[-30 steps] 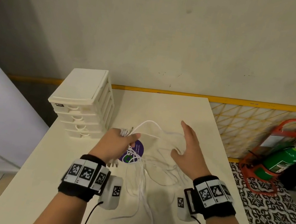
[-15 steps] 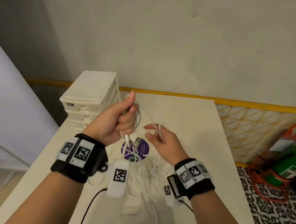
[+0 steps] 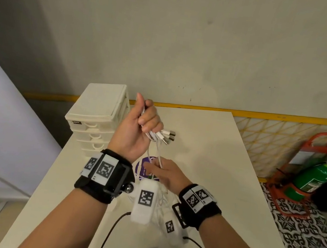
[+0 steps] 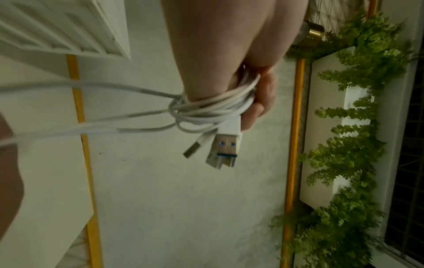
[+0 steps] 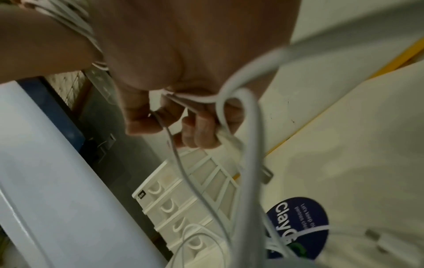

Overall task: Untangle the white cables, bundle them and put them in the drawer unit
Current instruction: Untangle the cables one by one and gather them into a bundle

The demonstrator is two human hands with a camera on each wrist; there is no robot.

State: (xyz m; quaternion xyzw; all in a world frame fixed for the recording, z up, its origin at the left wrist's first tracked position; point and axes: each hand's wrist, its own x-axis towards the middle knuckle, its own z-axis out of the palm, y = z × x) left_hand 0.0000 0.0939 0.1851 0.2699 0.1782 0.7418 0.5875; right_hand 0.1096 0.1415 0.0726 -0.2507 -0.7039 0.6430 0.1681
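Bundling step: left hand (image 3: 135,132) fists plug ends of cables (image 4: 206,110), right hand (image 3: 164,174) pinches strands below; next, wind slack w/o snags.

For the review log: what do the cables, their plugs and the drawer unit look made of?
White cables: flexible rubbery or plastic sheath, smooth; they loop tightly in the left hand. Plugs: white plastic bodies, shiny metal tips. Drawer unit: cream moulded plastic, probably; ribbed sides, moulded handles.

cables (image 3: 149,199) hidden under wrist cameras, sticker (image 3: 145,168) half covered by right hand (image 3: 166,174)
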